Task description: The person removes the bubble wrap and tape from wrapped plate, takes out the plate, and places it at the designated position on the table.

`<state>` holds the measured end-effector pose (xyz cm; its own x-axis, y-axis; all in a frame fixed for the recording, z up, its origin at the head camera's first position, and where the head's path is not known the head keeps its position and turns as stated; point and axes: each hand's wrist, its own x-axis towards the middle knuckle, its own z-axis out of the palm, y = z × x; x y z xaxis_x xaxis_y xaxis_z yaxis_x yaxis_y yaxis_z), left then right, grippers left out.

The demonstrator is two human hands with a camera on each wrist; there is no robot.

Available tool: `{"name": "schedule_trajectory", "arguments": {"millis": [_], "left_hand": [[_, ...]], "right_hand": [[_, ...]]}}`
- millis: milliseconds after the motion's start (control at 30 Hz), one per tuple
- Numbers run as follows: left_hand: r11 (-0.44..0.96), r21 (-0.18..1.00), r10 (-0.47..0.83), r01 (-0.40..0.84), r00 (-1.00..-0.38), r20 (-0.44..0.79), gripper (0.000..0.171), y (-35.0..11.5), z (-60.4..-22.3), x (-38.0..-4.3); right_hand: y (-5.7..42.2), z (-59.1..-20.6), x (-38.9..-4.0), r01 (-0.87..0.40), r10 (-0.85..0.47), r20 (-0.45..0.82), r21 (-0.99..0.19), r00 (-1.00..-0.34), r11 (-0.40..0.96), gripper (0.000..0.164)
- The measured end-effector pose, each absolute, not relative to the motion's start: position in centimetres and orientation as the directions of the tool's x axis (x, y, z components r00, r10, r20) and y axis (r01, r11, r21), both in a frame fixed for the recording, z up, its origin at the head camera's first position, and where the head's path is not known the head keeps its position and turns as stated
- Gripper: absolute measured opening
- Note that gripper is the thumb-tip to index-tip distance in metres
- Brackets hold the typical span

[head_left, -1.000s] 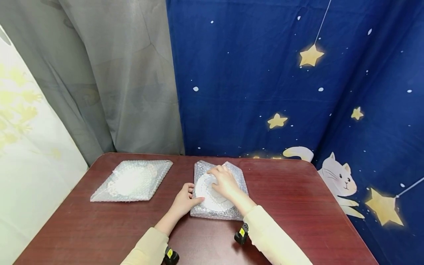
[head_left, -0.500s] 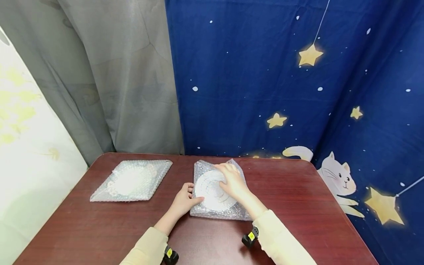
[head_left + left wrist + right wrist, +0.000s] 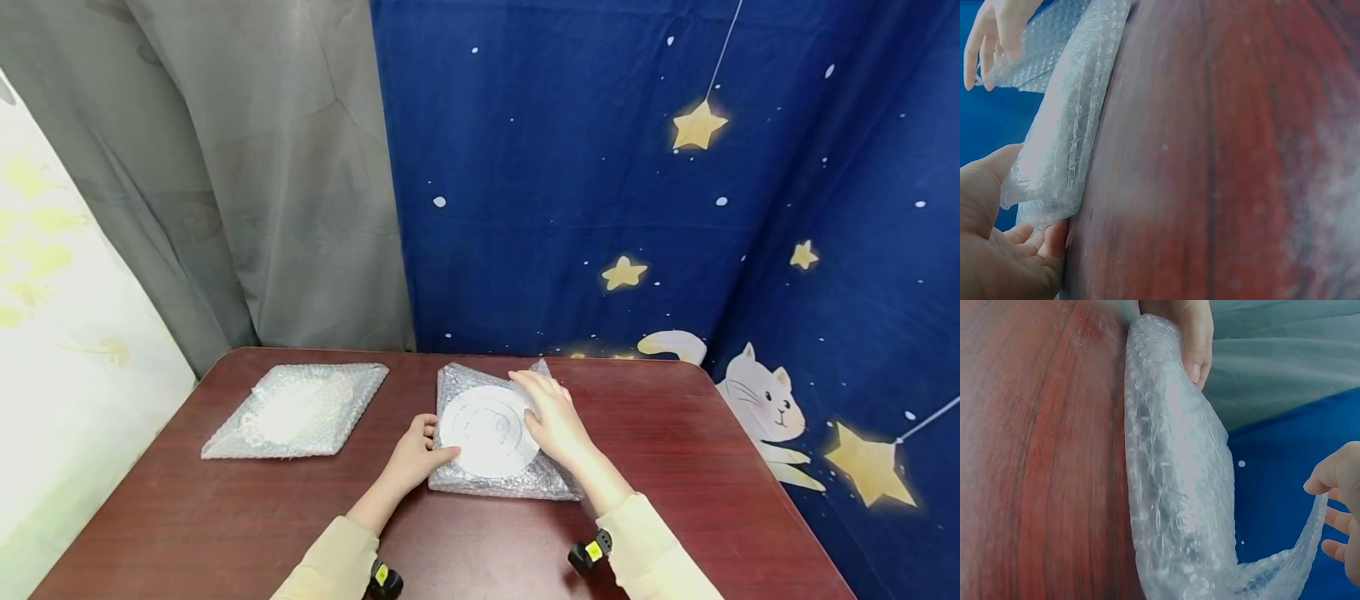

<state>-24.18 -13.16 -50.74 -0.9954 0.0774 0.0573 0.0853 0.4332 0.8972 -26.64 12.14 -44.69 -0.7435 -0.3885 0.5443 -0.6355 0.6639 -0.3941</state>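
Note:
A round white plate (image 3: pixel 487 429) lies at the middle of the table on a sheet of bubble wrap (image 3: pixel 459 483). My left hand (image 3: pixel 416 450) grips the left edge of the wrap, its thumb on top and its fingers at the side and below. Beyond the plate's right rim, my right hand (image 3: pixel 558 421) pinches a flap of the bubble wrap. In the right wrist view, that raised flap (image 3: pixel 1310 540) stands between thumb and fingers, and the thick wrapped edge (image 3: pixel 1172 469) lies on the table. The left wrist view shows the wrap (image 3: pixel 1063 125) between my left thumb and fingers.
A second bubble-wrapped bundle (image 3: pixel 360 400) lies flat at the left of the reddish-brown table (image 3: pixel 697 500), pale and glaring in the middle. A grey curtain (image 3: pixel 322 208) and a blue starry curtain (image 3: pixel 525 208) hang behind the table's far edge.
My right hand has moved to the right, drawing the bubble wrap flap off the plate, so more of the plate shows. The left hand has kept its hold on the left edge.

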Motion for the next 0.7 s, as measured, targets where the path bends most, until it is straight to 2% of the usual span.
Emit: {"name": "schedule_trajectory", "arguments": {"millis": [400, 700], "left_hand": [[0.432, 0.897, 0.079, 0.093, -0.995, 0.065, 0.068, -13.2, -51.4, -24.6], [0.446, 0.887, 0.102, 0.12, -0.991, 0.083, 0.073, -13.3, -51.5, -24.7]], "right_hand": [[14.9, -45.1, -25.8, -0.599, -0.296, 0.571, -0.463, -0.766, 0.653, 0.073], [17.3, -45.9, -25.0, -0.516, -0.226, 0.541, -0.475, -0.81, 0.712, 0.074]]}}
